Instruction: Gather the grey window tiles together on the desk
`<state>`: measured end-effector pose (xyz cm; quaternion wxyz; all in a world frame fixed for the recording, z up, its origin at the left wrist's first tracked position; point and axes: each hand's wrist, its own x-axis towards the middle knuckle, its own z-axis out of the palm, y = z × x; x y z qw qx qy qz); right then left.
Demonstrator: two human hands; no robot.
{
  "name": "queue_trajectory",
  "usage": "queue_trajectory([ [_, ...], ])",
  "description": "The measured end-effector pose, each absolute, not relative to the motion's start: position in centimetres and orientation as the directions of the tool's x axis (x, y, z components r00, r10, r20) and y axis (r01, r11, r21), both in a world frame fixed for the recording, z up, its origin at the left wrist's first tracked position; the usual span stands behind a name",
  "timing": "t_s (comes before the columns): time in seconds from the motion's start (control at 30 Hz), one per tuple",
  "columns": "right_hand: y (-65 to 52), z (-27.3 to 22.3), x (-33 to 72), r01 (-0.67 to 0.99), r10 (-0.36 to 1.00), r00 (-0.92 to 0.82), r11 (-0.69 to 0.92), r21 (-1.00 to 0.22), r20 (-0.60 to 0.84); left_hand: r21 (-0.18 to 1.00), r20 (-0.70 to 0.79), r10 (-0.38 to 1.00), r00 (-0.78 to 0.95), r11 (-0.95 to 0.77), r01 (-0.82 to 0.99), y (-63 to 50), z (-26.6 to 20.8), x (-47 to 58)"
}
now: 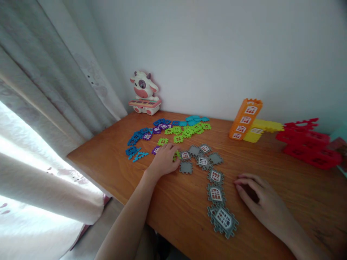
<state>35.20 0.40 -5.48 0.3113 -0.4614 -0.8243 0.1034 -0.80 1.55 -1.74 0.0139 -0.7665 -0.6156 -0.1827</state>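
My left hand point(166, 159) is at the middle of the wooden table, with its fingers curled over a green window tile point(176, 155) that shows between fingertips and thumb. A purple tile point(155, 150) is partly covered by this hand. Close to its fingertips lies a plain grey tile point(186, 167), part of a curving row of grey interlocking tiles, many with white windows. The row runs toward the front, ending in a grey window tile point(224, 219). My right hand point(260, 198) rests right of that row, thumb and forefinger tips together, nothing visible between them.
Blue tiles point(139, 136), light green tiles point(189, 130) and turquoise tiles point(193, 119) lie farther back. An orange tower point(245, 120), a yellow block build point(253, 133) and a red build point(309, 144) stand right. A cow toy keyboard point(145, 104) sits by the wall; a curtain point(54, 90) hangs left.
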Motion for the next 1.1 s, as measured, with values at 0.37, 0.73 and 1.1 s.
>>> queue_trajectory([
  [0.37,0.19,-5.08,35.1,0.698,0.833,-0.379,0.544,-0.465,0.403,0.327,0.256,0.96,0.11,-0.193,0.925,1.22,-2.22,-1.75],
  [0.73,0.31,-5.19,35.0,0.698,0.833,-0.373,0.543,-0.468,0.41,0.341,0.261,0.936,0.235,-0.317,0.885,1.41,-2.12,-1.22],
  [1.1,0.15,-4.89,34.93,0.698,0.839,-0.37,0.534,-0.477,0.399,0.516,0.252,0.947,0.199,-0.306,0.8,1.11,-1.23,-0.97],
])
